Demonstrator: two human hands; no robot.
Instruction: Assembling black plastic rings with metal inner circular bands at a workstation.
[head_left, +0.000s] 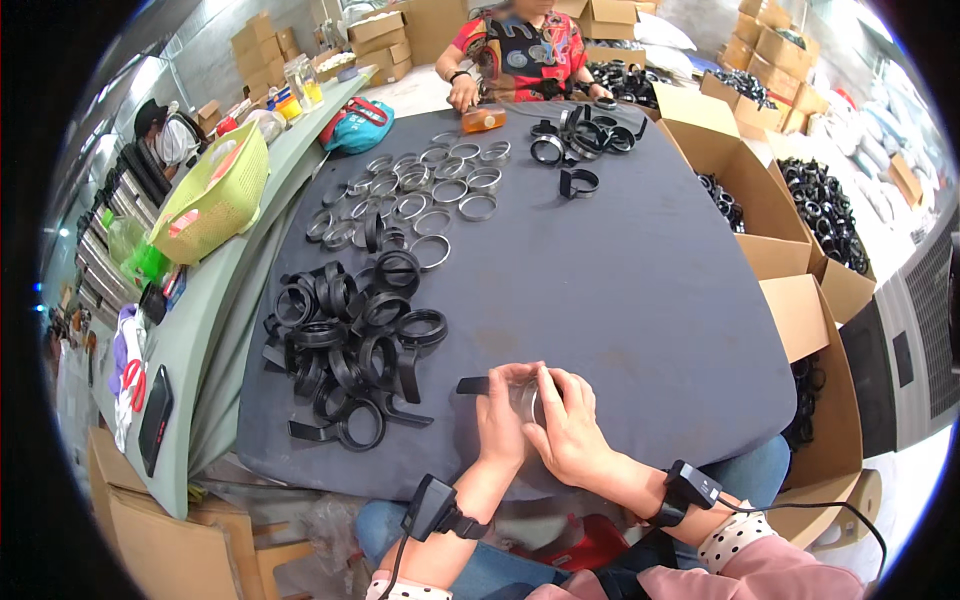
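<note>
Near the front of the dark table, my left hand point(500, 418) and my right hand point(572, 425) close together around a silver metal ring point(522, 398). A flat black tab point(473, 385) sticks out to the left of my left fingers; it looks like the tab of a black plastic ring mostly hidden in my hands. To the left lies a heap of black tabbed rings point(345, 345). Beyond that heap, many silver metal rings point(477, 207) are spread over the cloth. At the far right of the table sit black rings with metal in them point(580, 183).
Across the table a person point(520, 50) rests a hand by an orange container point(484, 120). Open cardboard boxes point(735, 150) holding black rings line the right side. On the left, a green ledge point(215, 330) carries a yellow-green basket point(225, 190) and a phone point(156, 420).
</note>
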